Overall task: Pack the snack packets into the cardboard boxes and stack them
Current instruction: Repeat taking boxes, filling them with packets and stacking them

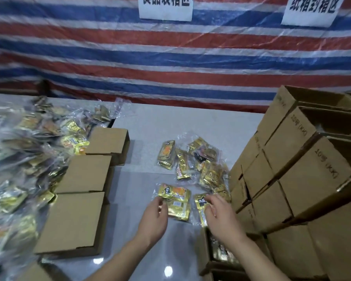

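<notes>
A gold snack packet [175, 201] is touched by the curled fingers of the left hand [153, 217]. Another packet [201, 207] is touched by the half-open right hand [221, 217]. A firm grip cannot be told for either.

A tarpaulin [170, 57] with red, white and blue stripes hangs as the wall behind the grey tabletop [170, 122] along its far edge. Two white paper signs [165, 7] with black characters are fixed near its top. The glossy tabletop reflects small spots of light near its near edge.
</notes>
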`<state>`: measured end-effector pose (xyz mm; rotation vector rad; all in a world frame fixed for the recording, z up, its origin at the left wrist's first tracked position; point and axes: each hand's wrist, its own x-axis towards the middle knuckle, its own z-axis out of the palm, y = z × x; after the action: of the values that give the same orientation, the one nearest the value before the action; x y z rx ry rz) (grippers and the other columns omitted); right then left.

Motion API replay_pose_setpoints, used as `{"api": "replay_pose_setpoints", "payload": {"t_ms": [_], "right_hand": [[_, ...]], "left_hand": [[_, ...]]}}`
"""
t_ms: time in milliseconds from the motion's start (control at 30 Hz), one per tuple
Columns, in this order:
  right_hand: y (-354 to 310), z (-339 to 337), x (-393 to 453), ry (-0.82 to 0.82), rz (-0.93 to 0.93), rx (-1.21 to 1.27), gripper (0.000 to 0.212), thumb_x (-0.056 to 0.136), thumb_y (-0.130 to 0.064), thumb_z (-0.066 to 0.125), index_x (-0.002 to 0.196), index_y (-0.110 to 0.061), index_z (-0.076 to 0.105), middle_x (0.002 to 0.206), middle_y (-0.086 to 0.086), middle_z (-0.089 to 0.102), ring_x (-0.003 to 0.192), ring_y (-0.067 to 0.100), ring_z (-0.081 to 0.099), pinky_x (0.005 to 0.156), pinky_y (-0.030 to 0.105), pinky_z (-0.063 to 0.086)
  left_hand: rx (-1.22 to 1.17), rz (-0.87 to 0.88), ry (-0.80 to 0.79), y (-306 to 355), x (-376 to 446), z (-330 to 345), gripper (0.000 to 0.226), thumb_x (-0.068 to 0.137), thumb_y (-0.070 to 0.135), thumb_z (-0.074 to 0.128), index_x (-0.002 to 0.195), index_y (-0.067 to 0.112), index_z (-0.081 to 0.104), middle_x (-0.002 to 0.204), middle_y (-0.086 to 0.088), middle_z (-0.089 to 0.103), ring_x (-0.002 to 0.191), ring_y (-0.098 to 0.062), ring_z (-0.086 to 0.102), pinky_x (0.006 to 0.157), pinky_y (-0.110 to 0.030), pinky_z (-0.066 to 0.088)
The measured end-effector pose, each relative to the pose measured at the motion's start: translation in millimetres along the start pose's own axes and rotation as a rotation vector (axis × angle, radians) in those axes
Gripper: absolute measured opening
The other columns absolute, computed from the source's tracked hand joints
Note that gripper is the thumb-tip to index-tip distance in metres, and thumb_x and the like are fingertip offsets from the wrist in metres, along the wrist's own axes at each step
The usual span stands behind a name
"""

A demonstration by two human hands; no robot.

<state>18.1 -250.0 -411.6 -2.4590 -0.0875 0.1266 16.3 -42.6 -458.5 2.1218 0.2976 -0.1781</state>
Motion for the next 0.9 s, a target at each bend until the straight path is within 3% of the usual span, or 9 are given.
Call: {"api": "replay_pose_setpoints", "payload": {"t_ms": [67,167,400,567,733,800,900], "right_hand": [[-21,11,26,-0.042,-0.039,-0.005,0.028,0.101,-0.018,0.049,0.126,-0.015,0.062,0.117,-0.004,0.058,0.112,0.015,0.054,0.091,0.024,0.04],[-54,28,62,-0.097,-0.084,0.015,0.03,0.101,-0.021,0.05,0.128,-0.015,0.061,0.124,-0.001,0.06,0.117,0.015,0.055,0.093,0.024,0.039],[-99,82,138,-0.169,-0.121,0.082,0.04,0.096,-0.013,0.047,0.134,-0.021,0.057,0.132,-0.007,0.055,0.111,0.002,0.047,0.091,0.02,0.035],[-88,121,188,-0.17,-0.14,0.101,0.041,0.096,-0.017,0.046,0.136,-0.026,0.054,0.134,-0.013,0.052,0.111,-0.002,0.045,0.092,0.019,0.035],[-65,144,224,-0.141,-0.12,0.117,0.044,0.096,-0.014,0.045,0.137,-0.026,0.052,0.138,-0.016,0.047,0.116,-0.005,0.041,0.094,0.015,0.032],[-56,148,236,-0.123,-0.107,0.136,0.043,0.095,-0.014,0.046,0.136,-0.025,0.052,0.138,-0.015,0.048,0.115,-0.003,0.043,0.095,0.017,0.033],[-51,147,253,-0.086,-0.097,0.15,0.042,0.095,-0.014,0.048,0.136,-0.022,0.054,0.137,-0.01,0.049,0.111,-0.001,0.043,0.093,0.018,0.033]], "left_hand": [[0.075,-0.016,0.04,-4,21,-26,0.026,0.102,0.03,0.044,0.121,0.02,0.057,0.117,0.001,0.062,0.112,-0.019,0.06,0.092,-0.029,0.045],[0.191,-0.02,0.121,-19,55,-70,0.039,0.101,0.029,0.044,0.133,0.011,0.055,0.132,-0.007,0.059,0.122,-0.024,0.056,0.102,-0.036,0.044],[0.519,-0.066,0.196,-39,178,-153,0.037,0.097,0.031,0.044,0.123,0.006,0.051,0.121,-0.016,0.056,0.109,-0.035,0.056,0.092,-0.041,0.047],[0.814,-0.055,0.218,-60,270,-149,0.053,0.096,0.047,0.045,0.129,0.006,0.047,0.126,-0.014,0.054,0.118,-0.031,0.051,0.098,-0.039,0.043],[1.018,-0.149,0.23,-86,329,-124,0.084,0.088,0.062,0.048,0.144,0.002,0.03,0.144,-0.02,0.041,0.13,-0.039,0.042,0.1,-0.045,0.041],[1.02,-0.2,0.223,-95,343,-117,0.086,0.09,0.057,0.048,0.15,0.002,0.02,0.153,-0.022,0.03,0.138,-0.042,0.032,0.104,-0.05,0.036],[1.037,-0.237,0.252,-100,354,-113,0.062,0.097,0.029,0.035,0.151,0.003,0.02,0.155,-0.021,0.028,0.139,-0.042,0.03,0.106,-0.05,0.036]]}}
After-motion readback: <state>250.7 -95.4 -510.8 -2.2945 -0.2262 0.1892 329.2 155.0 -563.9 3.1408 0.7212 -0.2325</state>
